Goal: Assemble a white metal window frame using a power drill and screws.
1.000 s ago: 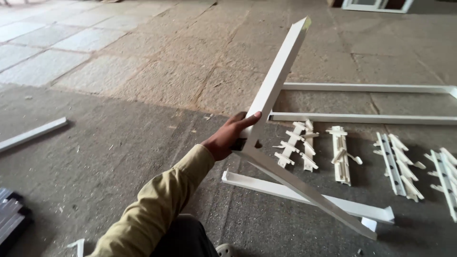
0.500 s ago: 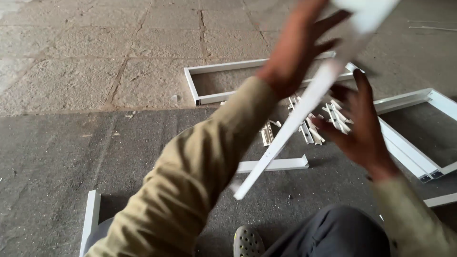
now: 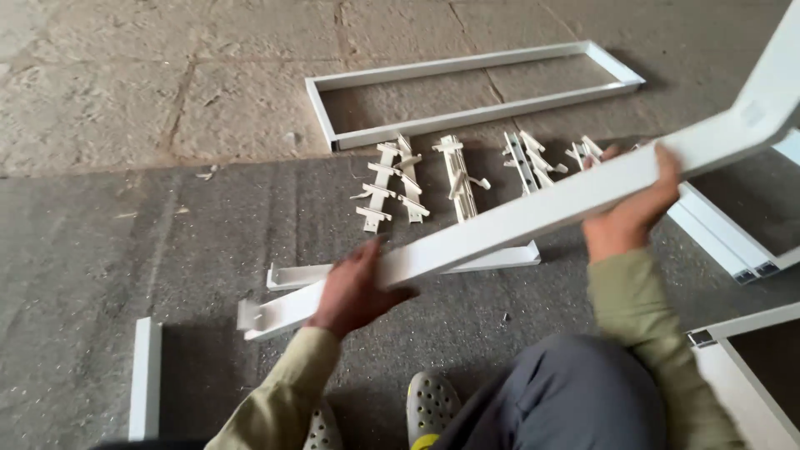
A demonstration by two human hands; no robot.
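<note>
— Bar [image 3: 533,218] first: a long white metal bar, bent at its far right end, held slanting above the floor [image 3: 100,250], low on the left and rising to the right.

— What is it over?

— A rough grey concrete floor, with paler stone slabs beyond the hands. No table anywhere; everything lies on the ground.

— And the hands?

— Left hand [image 3: 357,290] is near the bar's lower end, palm against it, fingers half curled under it; a loose hold, not a tight fist. Right hand [image 3: 629,208] is closed around the bar further up, fingers wrapped over its top edge.

— What lies about them?

— Between the hands and beyond the bar, rows of small white brackets [image 3: 392,185] lie on the floor. Past those, a long white rectangular frame [image 3: 467,92]. A short white bar [image 3: 300,273] lies just beyond the left hand. Left of that hand, well apart, a white strip [image 3: 145,379]. Right of the right hand, another white frame [image 3: 725,242].

— Any change from half a second ago?

— Yes. Then the bar stood steeply in front of the camera, both hands raised. Now it has come down to a shallow slant, with the hands spread wider along it.
</note>
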